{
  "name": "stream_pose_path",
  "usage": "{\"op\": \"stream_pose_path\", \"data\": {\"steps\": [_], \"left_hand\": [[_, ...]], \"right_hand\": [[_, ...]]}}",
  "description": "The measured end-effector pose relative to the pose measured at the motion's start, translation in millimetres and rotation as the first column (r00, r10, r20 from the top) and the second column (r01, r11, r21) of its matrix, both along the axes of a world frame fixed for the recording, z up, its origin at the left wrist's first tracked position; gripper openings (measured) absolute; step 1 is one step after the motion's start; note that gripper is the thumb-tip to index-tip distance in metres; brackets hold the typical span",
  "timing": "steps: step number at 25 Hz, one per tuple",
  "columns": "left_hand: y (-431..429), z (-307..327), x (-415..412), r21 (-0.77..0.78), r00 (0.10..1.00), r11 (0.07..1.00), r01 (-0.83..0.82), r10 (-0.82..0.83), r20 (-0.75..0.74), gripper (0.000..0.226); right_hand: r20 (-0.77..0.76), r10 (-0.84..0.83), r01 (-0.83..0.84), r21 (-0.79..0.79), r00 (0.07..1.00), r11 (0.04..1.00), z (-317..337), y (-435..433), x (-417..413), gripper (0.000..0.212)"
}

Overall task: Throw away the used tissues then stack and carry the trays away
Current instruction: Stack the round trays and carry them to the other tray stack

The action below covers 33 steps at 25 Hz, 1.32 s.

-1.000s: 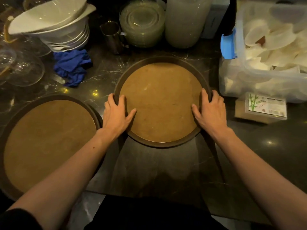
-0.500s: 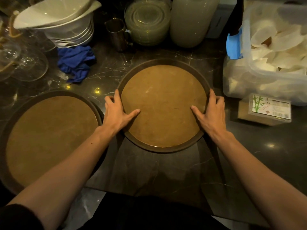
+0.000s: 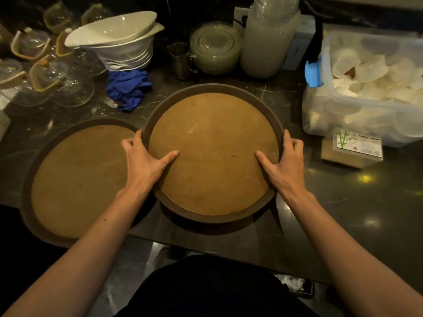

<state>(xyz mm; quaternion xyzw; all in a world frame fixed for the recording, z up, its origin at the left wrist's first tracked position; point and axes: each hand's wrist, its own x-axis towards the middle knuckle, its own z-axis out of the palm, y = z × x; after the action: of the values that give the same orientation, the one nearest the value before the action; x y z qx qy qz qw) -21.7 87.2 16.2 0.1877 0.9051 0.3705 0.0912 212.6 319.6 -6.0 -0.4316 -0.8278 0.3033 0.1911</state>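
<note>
Two round brown trays with tan cork-like insides lie on a dark marble counter. The middle tray (image 3: 212,143) is gripped on both sides: my left hand (image 3: 143,157) holds its left rim with the thumb on the tan surface, and my right hand (image 3: 282,160) holds its right rim the same way. Its near edge is raised off the counter and its left rim overlaps the second tray (image 3: 77,179), which lies flat to the left. No tissues are visible on either tray.
Behind the trays are a blue cloth (image 3: 128,89), stacked white bowls (image 3: 121,45), glass teapots (image 3: 43,74), a metal jug (image 3: 180,59), glass plates (image 3: 215,46) and a tall container (image 3: 267,40). A plastic bin (image 3: 370,88) and small box (image 3: 357,145) stand on the right.
Both hands have curled round the middle tray's rim and lifted it, shifting it left until it overlaps the left tray's edge.
</note>
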Motion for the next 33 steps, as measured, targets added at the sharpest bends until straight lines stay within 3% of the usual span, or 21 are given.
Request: {"op": "stream_pose_path", "data": {"steps": [12,22,27,33], "left_hand": [[-144,20,-26,0.121,0.994,0.988,-0.093,0.098,-0.043,0.109],[-290,21,-73,0.123,0.977,0.971,-0.203,0.210,-0.045,0.104],[-307,14,-81,0.108,0.970,0.966,-0.235,0.240,-0.040,0.096],[-288,-3,-81,0.087,0.959,0.955,-0.284,0.285,0.006,0.088]], "right_hand": [[-0.058,0.047,-0.039,0.136,0.997,0.990,27,-138,-43,0.092],[-0.019,0.113,-0.110,0.118,0.993,0.987,36,-270,-110,0.092],[0.001,0.137,-0.136,0.115,0.991,0.984,32,-282,-127,0.091],[-0.019,0.119,-0.119,-0.001,0.993,0.993,10,-257,-151,0.091]]}}
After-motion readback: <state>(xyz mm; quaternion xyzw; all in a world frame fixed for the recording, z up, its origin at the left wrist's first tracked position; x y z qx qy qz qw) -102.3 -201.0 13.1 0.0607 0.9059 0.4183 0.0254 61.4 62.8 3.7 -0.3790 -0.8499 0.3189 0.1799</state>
